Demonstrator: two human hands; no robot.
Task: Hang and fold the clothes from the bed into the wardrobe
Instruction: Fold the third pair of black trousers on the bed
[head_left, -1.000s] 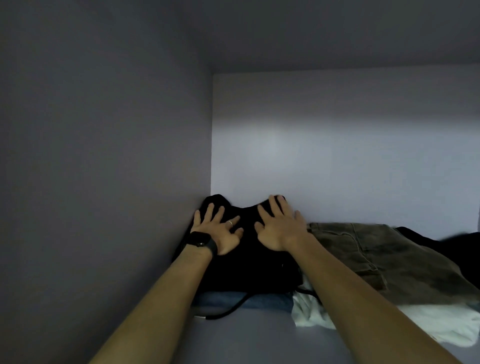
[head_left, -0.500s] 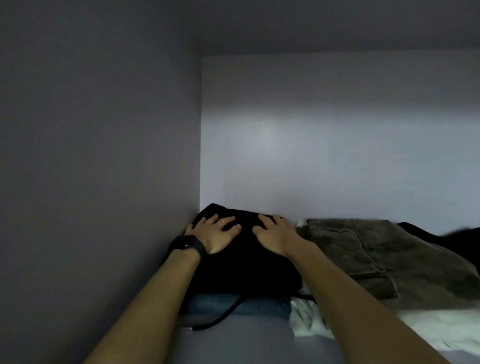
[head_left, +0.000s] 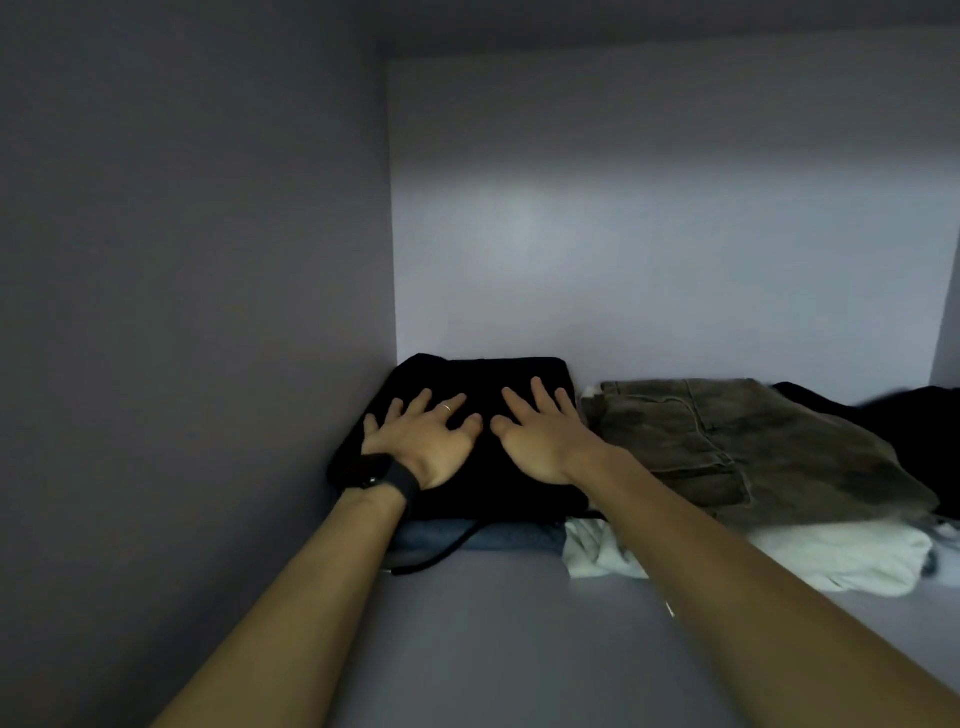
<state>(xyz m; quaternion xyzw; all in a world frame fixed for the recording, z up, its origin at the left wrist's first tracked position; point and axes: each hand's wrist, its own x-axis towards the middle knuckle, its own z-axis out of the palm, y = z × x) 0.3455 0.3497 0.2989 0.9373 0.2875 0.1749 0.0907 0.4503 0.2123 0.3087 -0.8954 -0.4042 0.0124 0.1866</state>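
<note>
A folded black garment (head_left: 483, 376) lies on top of a stack in the back left corner of a wardrobe shelf (head_left: 498, 639). My left hand (head_left: 423, 441) and my right hand (head_left: 537, 434) both rest flat on it, fingers spread and straight, side by side. Under the black garment lies a folded blue piece (head_left: 511, 538), and a black cord (head_left: 441, 553) hangs from the stack onto the shelf. A dark watch sits on my left wrist.
To the right lies a folded olive-brown garment (head_left: 737, 447) on top of a white one (head_left: 841, 558), with more dark clothing (head_left: 914, 421) at the far right. The wardrobe's left wall (head_left: 208, 312) and back wall (head_left: 649, 234) close in the shelf.
The black garment has been pressed down flatter, its raised far edge now lying level. Both hands have slid slightly toward me on it, still flat.
</note>
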